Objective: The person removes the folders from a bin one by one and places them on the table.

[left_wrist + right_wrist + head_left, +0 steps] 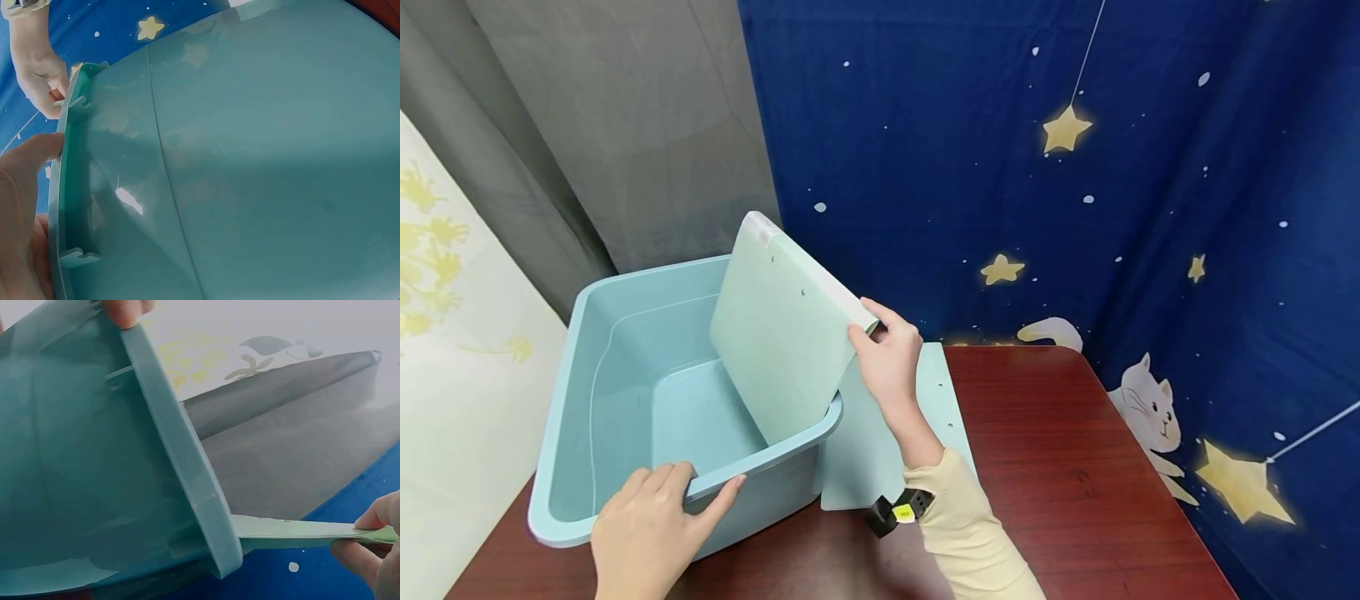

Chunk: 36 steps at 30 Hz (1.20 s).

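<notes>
A light blue plastic tub (625,350) stands on the table at the left in the head view. My left hand (647,525) grips its near rim, fingers over the inner side and thumb along the outside. In the left wrist view that thumb (37,150) lies against the rim. My right hand (891,354) pinches a pale green file folder (782,333) by its upper right corner, thumb on the near face. The folder stands tilted, its lower part inside the tub at the right wall. Beneath my right forearm, a second pale green folder (951,412) lies flat beside the tub.
The dark red wooden table (1037,433) extends to the right. A grey curtain (632,108) and a blue curtain with stars (925,150) hang behind. At the left is a white cloth with yellow flowers (460,400). A black band (883,515) sits on my right wrist.
</notes>
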Tool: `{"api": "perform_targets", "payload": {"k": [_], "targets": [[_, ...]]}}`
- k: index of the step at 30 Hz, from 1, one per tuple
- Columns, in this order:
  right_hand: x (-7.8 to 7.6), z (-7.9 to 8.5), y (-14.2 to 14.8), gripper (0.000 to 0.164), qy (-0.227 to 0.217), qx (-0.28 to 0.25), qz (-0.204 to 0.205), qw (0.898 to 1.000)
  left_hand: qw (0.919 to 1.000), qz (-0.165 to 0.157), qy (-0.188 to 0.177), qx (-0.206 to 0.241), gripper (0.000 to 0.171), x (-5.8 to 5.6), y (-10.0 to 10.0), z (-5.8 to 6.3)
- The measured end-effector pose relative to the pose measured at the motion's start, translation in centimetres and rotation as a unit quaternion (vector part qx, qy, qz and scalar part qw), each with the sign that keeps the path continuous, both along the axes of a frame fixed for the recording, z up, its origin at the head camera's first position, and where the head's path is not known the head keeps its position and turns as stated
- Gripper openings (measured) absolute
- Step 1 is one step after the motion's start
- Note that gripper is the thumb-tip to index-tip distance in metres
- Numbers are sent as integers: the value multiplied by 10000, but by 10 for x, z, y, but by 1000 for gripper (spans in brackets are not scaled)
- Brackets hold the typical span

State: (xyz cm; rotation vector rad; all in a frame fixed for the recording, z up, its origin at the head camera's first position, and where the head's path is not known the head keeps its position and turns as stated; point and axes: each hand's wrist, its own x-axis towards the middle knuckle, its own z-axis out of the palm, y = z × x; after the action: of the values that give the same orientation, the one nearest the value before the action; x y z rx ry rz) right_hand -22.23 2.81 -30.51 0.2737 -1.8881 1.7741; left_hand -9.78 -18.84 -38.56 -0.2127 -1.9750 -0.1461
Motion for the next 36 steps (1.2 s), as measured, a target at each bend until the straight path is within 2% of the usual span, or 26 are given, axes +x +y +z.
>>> {"api": "perform_targets", "payload": {"k": [11,23,31,36], "targets": [[0,8,12,34,-415,-668,124,9968,10000,17,-3,20,62,1,1,0],[-2,18,26,36,-82,-1206,140,9926,9999,45,-140,-6,62,2,0,0],[-4,23,32,36,54,-1772,292,9837,9998,25,-195,-5,62,2,-1,0],[-2,25,38,36,69,-1914,263,9811,9996,-8,-286,-25,63,2,-2,-1]]}}
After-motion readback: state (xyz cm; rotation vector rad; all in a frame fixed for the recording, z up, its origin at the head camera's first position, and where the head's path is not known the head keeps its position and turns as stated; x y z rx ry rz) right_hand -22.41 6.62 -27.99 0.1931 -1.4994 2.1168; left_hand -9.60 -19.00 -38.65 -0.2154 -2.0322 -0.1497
